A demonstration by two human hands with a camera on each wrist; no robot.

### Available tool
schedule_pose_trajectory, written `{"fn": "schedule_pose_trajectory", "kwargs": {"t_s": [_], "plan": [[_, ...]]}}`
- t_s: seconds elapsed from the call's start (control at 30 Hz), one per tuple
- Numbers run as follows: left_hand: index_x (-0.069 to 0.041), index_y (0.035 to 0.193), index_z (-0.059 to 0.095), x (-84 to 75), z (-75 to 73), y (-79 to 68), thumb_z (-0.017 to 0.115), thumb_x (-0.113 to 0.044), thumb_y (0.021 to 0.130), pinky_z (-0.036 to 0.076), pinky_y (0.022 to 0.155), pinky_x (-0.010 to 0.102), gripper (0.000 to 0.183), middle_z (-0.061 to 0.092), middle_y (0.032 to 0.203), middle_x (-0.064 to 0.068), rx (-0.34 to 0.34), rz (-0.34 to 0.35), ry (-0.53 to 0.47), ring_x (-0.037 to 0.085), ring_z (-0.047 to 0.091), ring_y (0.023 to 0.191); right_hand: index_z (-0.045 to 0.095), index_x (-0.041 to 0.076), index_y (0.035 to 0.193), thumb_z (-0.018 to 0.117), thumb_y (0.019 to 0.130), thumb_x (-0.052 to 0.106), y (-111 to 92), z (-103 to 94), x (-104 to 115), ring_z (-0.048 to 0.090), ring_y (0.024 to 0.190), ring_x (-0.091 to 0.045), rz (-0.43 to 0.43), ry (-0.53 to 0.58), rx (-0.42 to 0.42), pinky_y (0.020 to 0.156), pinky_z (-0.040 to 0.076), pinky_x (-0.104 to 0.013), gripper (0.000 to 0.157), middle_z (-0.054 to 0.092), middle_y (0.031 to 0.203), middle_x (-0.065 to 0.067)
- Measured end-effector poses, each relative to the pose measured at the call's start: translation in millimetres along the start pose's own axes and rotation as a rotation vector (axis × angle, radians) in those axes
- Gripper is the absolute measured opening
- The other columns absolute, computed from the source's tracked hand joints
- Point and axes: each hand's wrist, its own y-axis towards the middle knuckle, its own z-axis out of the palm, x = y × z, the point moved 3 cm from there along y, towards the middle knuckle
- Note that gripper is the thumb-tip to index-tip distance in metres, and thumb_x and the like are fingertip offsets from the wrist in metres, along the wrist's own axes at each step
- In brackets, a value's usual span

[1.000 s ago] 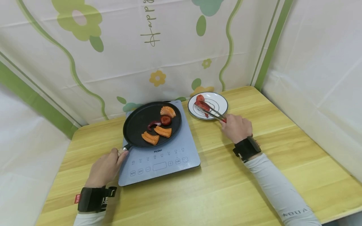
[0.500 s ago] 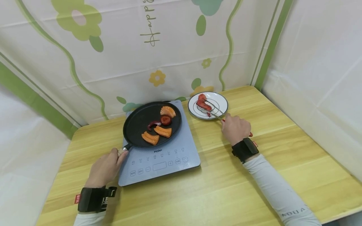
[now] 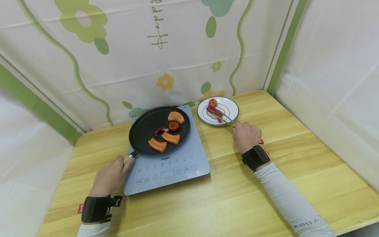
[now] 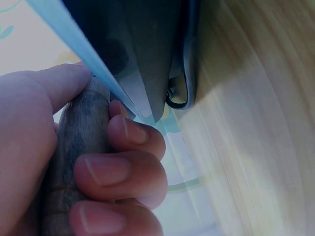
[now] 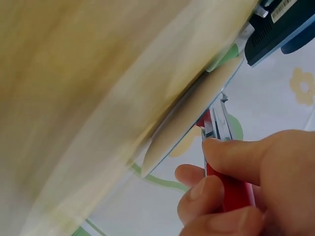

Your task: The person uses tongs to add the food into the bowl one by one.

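My left hand grips the wooden handle of a round black frying pan, fingers curled round it. In the pan lie orange salmon pieces, a round dark-red slice and a curled purplish tentacle-like piece. On the right, my right hand holds red-handled metal tongs over a white plate with a dark rim. Bent red food, its kind unclear, lies on the plate. The tongs' tips are at its lower end; whether they pinch it I cannot tell.
The pan stands on a grey-blue induction cooker, with a touch panel along its near side. Both cooker and plate are on a wooden table. A flower-printed curtain rises just behind them, with white cloth at both sides.
The tongs' arms spread off the red food, then drew closer together near its lower end. My right hand shifted slightly toward the near side. The left hand and pan stayed still.
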Motion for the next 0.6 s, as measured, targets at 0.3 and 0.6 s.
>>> {"fn": "schedule_pose_trajectory", "kwargs": {"t_s": [0.3, 0.6], "plan": [[0.0, 0.098, 0.047, -0.5, 0.3, 0.0, 0.029, -0.057, 0.101, 0.034, 0.05, 0.033, 0.059, 0.043, 0.069, 0.005, -0.006, 0.005, -0.006, 0.018, 0.045, 0.059, 0.057, 0.009, 0.085, 0.055, 0.095, 0.035, 4, -6.0, -15, 0.045, 0.047, -0.026, 0.013, 0.138, 0.122, 0.04, 0.03, -0.041, 0.027, 0.045, 0.056, -0.007], [0.0, 0.097, 0.046, -0.4, 0.5, -0.3, 0.029, -0.056, 0.101, 0.034, 0.05, 0.033, 0.058, 0.043, 0.07, 0.005, -0.004, 0.003, -0.011, 0.018, 0.044, 0.059, 0.051, 0.012, 0.081, 0.041, 0.099, 0.045, 14, -14.4, -35, 0.05, 0.058, -0.026, 0.119, 0.243, 0.312, 0.048, 0.036, -0.04, 0.039, 0.052, 0.069, -0.009]]}}
